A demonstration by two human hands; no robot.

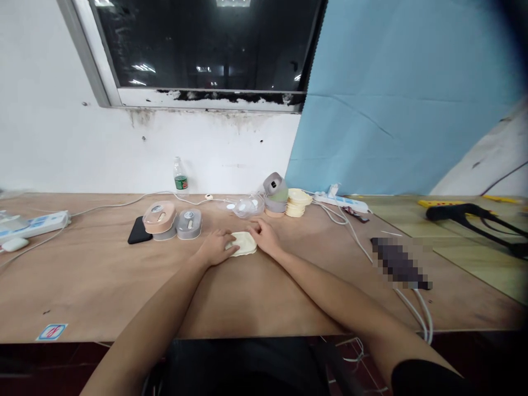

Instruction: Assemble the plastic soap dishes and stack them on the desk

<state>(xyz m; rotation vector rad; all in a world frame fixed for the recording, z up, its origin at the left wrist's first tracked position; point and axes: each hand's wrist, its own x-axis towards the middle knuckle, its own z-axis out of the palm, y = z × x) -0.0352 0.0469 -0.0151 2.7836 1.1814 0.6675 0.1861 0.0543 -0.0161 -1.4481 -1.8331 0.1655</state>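
A cream, rounded-square plastic piece [244, 243], like a shallow lid or tray, lies on the wooden table in front of me. My left hand [216, 246] holds its left side, the thumb along the near edge and fingers curled at the far edge. From the right, my right hand [265, 236] grips the opposite side, its fingers reaching toward the far corner. Beyond the right hand stand a stack of similar cream pieces [297, 203] and a stack of grey and pink ones [275, 201]. Clear plastic parts [248, 205] lie just behind the hands.
Left of my hands are a pink lidded box [159, 216], a grey lidded box [189, 224] and a black phone [138, 231]. A bottle [180, 177] stands by the wall. Power strips [348, 204] with white cables sit on both sides. A blurred dark object [400, 264] lies at right.
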